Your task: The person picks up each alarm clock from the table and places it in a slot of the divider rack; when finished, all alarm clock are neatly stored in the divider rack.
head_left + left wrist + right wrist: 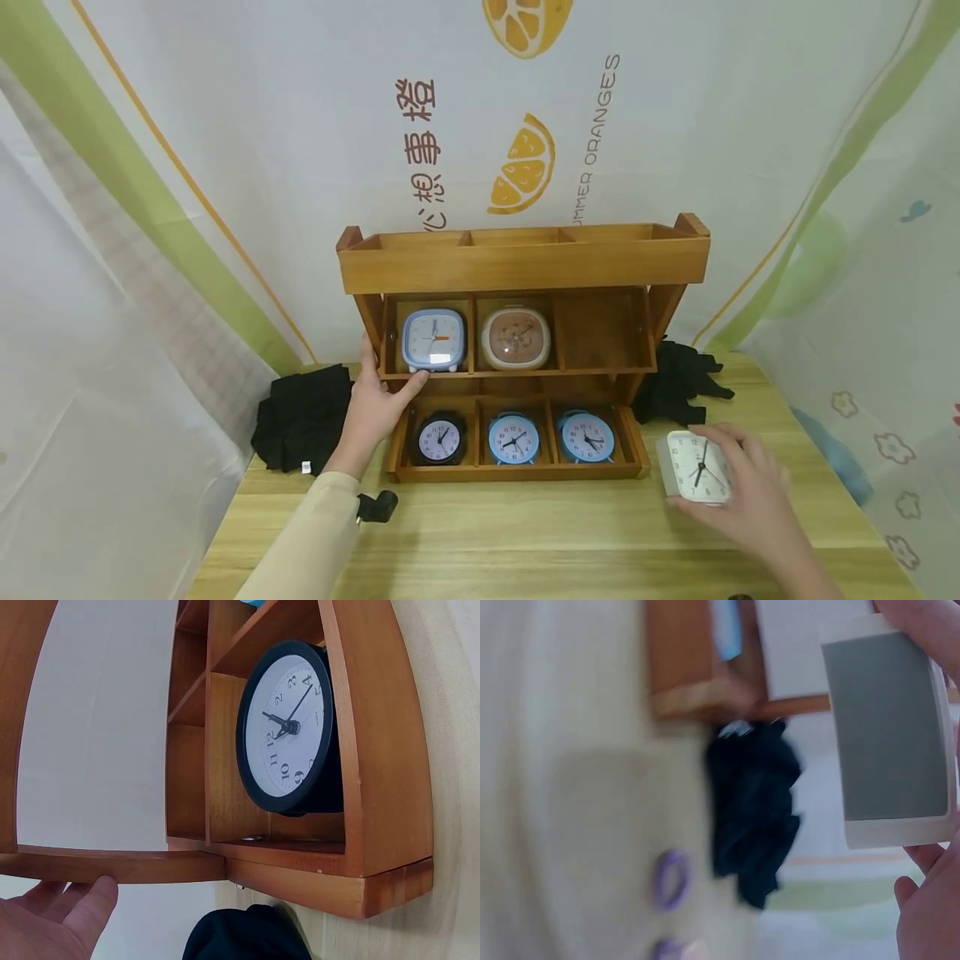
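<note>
My right hand [753,487] grips a white square alarm clock [697,468] by its top and bottom edges, to the right of a wooden tiered shelf [517,473]. In the right wrist view the clock's plain grey side [889,731] shows. My left hand [372,408] holds the shelf's left side at the middle tier, thumb along the front edge. A white-and-blue clock [433,340] and a beige-and-brown clock [515,337] stand in that tier's left and middle compartments; its right compartment is bare. Below sit a black round clock [440,440] and two blue round clocks [513,439].
Black cloth lies on the table [525,542] left [303,417] and right [682,383] of the shelf. A blurred purple ring [672,880] lies on the tabletop in the right wrist view. Behind the shelf hangs a white curtain [300,125] with orange prints.
</note>
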Motion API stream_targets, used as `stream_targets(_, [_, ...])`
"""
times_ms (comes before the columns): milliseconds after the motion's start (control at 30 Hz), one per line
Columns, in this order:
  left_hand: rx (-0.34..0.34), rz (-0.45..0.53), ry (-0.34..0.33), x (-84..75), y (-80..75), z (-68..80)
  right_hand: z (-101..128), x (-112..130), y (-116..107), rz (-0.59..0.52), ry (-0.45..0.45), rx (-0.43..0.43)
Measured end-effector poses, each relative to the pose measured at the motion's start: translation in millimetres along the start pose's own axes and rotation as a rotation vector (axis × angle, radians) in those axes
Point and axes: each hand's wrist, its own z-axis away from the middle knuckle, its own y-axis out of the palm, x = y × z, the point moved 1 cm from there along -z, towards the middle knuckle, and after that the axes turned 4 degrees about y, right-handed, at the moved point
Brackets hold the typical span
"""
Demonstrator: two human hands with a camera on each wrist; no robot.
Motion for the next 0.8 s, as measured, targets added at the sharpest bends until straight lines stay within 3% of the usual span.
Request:
stream_targets(300, [-0.009, -0.011, 0.005, 0.8, 0.3, -0.4, -62, 50, -8, -0.1, -0.119, -0.049])
stream_targets(567, [-0.016, 0.011, 0.03, 2.0, 0.4, -0.7, -103, 82, 3, -0.182, -0.18, -0.07])
stream_targets(800, [-0.006, -0.005, 0.005, 1.7, -0.1, -0.6, -127, 98, 18, -0.176, -0.15, -0.083])
